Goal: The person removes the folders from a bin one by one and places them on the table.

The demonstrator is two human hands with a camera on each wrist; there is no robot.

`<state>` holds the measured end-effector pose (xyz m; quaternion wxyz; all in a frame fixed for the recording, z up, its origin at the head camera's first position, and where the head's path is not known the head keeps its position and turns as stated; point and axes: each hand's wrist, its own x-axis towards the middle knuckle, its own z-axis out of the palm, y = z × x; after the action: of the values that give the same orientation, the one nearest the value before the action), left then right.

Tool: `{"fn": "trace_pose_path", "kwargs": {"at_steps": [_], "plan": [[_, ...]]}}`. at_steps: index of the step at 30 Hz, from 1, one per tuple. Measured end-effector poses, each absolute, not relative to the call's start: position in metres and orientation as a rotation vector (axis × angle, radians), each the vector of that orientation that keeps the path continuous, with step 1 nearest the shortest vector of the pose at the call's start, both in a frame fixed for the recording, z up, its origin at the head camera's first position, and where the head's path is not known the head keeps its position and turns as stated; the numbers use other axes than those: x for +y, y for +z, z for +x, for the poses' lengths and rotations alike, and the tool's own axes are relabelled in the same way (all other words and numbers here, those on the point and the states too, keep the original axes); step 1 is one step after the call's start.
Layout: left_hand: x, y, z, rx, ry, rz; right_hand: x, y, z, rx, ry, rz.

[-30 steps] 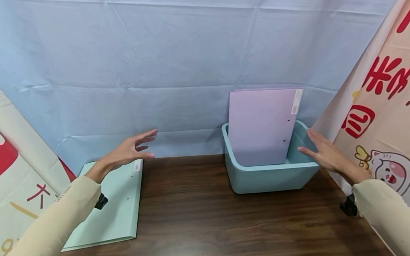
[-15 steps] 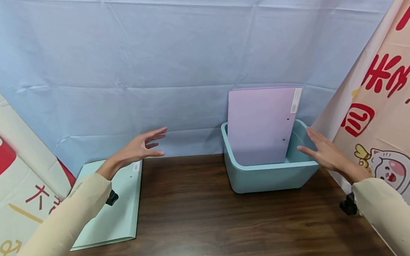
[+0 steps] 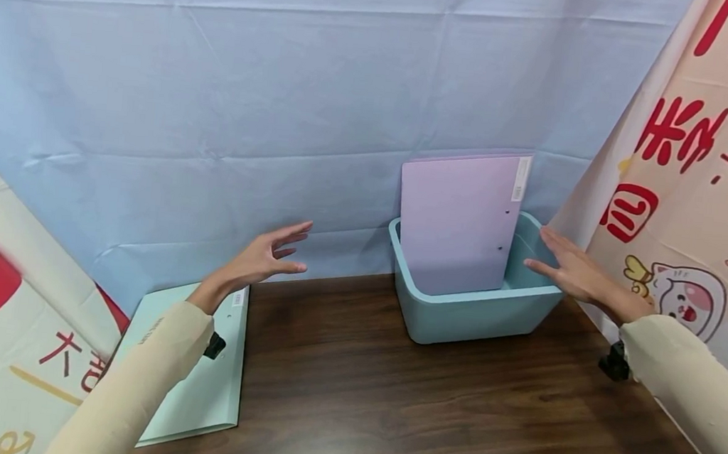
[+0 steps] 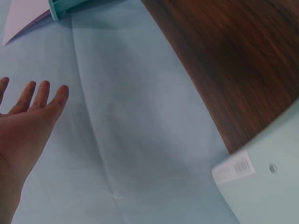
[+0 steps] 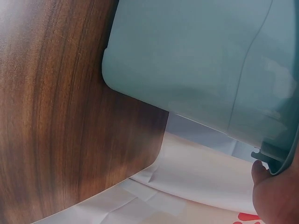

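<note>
My left hand point(image 3: 265, 253) hovers near the back edge of the table, fingers loosely extended and holding nothing. Below its forearm lies a mint-green file folder point(image 3: 213, 386) with a barcode label point(image 4: 233, 168) and metal rivets. At the right stands a teal plastic bin point(image 3: 485, 315). A lilac folder point(image 3: 457, 224) stands upright in it, leaning against the back, with another lilac edge showing behind. My right hand point(image 3: 575, 271) is at the bin's right rim, fingers fairly straight, thumb over the inside. The right wrist view shows a fingertip point(image 5: 258, 171) right beside the rim.
The dark wood table point(image 3: 350, 397) spans the front and middle. A pale blue cloth point(image 3: 272, 91) hangs behind it. Printed cloths with red characters hang at the left point(image 3: 21, 342) and right point(image 3: 680, 209), the right one close to the bin.
My left hand has moved right and slightly up, away from the mint-green folder. My right hand stays at the bin's rim, and the folders and bin keep their places.
</note>
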<state>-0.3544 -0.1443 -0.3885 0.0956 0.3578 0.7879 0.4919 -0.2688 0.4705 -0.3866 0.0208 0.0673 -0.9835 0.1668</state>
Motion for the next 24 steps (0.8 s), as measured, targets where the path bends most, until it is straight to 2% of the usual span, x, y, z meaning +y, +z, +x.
{"fn": "trace_pose_path", "kwargs": {"at_steps": [24], "plan": [[-0.086,-0.381,-0.365,2.279,1.487,1.166,0.470,-0.385,-0.268,-3.055,0.539,0.212]]}}
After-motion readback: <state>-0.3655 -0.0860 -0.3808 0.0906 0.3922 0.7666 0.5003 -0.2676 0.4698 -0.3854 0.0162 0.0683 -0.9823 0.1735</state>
